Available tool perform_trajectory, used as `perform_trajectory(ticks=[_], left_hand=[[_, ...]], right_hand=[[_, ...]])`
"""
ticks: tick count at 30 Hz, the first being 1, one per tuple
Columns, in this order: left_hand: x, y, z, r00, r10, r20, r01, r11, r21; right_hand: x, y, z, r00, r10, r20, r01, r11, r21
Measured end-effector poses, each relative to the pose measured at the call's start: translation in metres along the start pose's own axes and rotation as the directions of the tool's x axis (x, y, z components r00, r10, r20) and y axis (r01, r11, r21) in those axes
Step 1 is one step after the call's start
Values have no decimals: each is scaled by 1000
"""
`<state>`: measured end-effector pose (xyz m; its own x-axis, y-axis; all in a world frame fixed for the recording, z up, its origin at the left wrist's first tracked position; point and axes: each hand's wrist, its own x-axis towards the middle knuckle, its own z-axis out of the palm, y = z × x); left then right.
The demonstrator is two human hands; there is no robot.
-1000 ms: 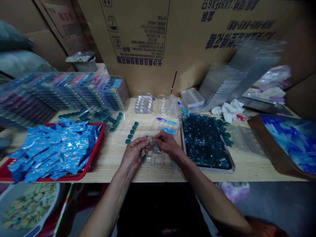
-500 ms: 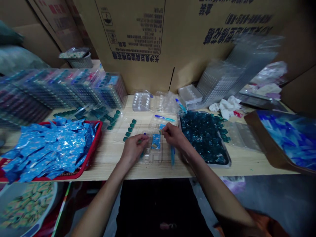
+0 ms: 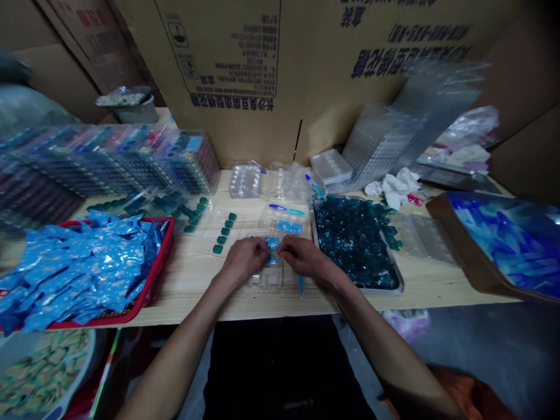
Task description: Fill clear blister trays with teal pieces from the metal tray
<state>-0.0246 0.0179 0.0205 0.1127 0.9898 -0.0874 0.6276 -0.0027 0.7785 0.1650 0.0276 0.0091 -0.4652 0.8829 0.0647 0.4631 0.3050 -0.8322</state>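
My left hand [image 3: 247,258] is closed in a pinch at the left edge of a small blue patterned packet [image 3: 272,244]. Facing it, my right hand [image 3: 304,256] has thumb and fingers pressed together at the packet's right edge. Whatever the fingertips hold is too small to make out. The packet rests on a clear plastic tray [image 3: 275,279] with moulded hollows. Behind my right hand, a second blue packet [image 3: 289,226] lies on another clear tray. A blue pen-shaped piece [image 3: 286,209] lies just beyond, and a similar pale blue one [image 3: 301,286] sits below my right wrist.
A red basket [image 3: 151,286] heaped with blue packets stands left. Dark teal pieces fill a tray [image 3: 399,283] on the right, beside a cardboard box [image 3: 455,245] of blue items. Filled clear packs [image 3: 192,166] and empty trays [image 3: 380,146] are stacked behind, before a large carton [image 3: 315,70].
My right hand has moved left and nearer to me, uncovering the second packet. My left hand has shifted slightly, and both hands' fingertips now meet close over the first packet. The view has shifted slightly.
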Motion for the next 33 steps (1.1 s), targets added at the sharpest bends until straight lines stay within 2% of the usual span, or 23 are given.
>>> perform_trajectory(ticks=[1, 3, 5, 8, 12, 15, 17, 20, 23, 25, 27, 30, 33], left_hand=[[0, -2, -2, 1000, -13, 8, 14, 988, -155], [-3, -2, -4, 996, -72, 61, 91, 901, -424], [-8, 1, -5, 983, -130, 127, 180, 796, -578], [-15, 6, -5, 973, -165, 159, 229, 696, -680], [-21, 9, -4, 976, -168, 138, 216, 679, -702], [-27, 6, -3, 979, -204, 24, 171, 742, -648], [-31, 3, -4, 982, -189, 3, 157, 804, -573], [-37, 1, -3, 991, -83, 101, 115, 921, -373], [-39, 4, 1, 982, 68, 178, -47, 992, -119], [-39, 9, 4, 971, 129, 201, -139, 990, 34], [-39, 12, 5, 965, 127, 229, -161, 977, 139], [-40, 15, 5, 963, 110, 246, -161, 966, 202], [-42, 12, 8, 959, 165, 231, -219, 947, 236]], right_hand=[[0, -2, 1, 999, -21, 24, 20, 1000, 22], [2, -4, 3, 1000, -26, 8, 26, 999, 43], [5, -5, 6, 999, 10, -42, -8, 999, 46], [9, -7, 10, 996, 60, -58, -57, 997, 57], [7, -15, 11, 996, 56, -73, -55, 998, 17], [1, -21, 8, 999, 31, -41, -32, 999, -27], [-4, -22, 5, 999, 18, -26, -19, 998, -56], [-10, -15, 4, 998, -1, -56, -8, 989, -149], [-13, -5, 9, 998, -35, -49, 21, 966, -258], [-14, -1, 14, 999, -45, -27, 33, 945, -325], [-15, 0, 18, 1000, -27, -6, 22, 927, -374], [-16, -3, 20, 999, 17, 35, -1, 910, -414], [-18, -6, 21, 997, 48, 62, -17, 900, -435]])
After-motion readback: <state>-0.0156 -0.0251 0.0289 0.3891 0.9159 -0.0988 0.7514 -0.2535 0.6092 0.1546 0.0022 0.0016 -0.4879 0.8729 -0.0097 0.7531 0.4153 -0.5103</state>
